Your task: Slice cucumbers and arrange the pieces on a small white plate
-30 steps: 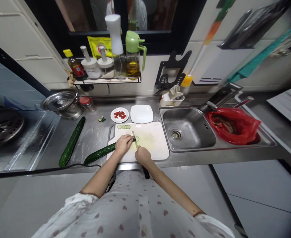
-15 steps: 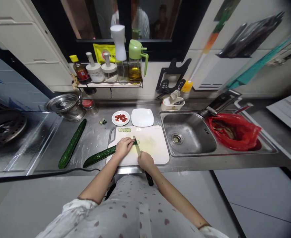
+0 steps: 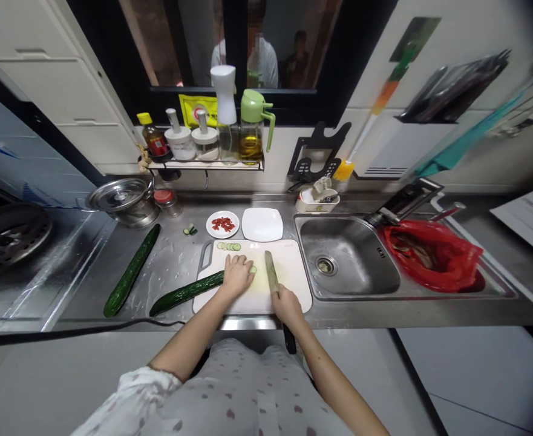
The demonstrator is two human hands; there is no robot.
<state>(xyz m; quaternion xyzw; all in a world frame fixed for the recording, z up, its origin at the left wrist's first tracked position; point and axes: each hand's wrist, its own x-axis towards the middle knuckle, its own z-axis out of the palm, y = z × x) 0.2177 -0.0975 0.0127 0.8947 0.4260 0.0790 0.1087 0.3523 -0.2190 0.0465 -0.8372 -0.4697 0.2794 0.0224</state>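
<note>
My left hand [image 3: 239, 275] lies over a long dark green cucumber [image 3: 187, 293], gripping it near its pale cut end. That end rests on the white cutting board [image 3: 212, 306], while the other end reaches past the board's left edge. Closed round a knife [image 3: 272, 272], my right hand [image 3: 288, 304] is on the board's right part. The blade points away from me, apart from the cut end. Several thin cucumber slices [image 3: 228, 246] form a row at the board's far left.
A second cucumber [image 3: 132, 269] lies left. Behind the board stand a plate of chopped red pieces [image 3: 223, 224] and a square white plate [image 3: 262, 224]. Small cucumber bits [image 3: 190, 229] lie nearby. At right are a sink [image 3: 348, 257] and a red plastic bag [image 3: 434, 257].
The knife has moved right, away from the cucumber's cut end. My left hand has shifted slightly right with its fingers spread more. The whole view has tilted a little upward.
</note>
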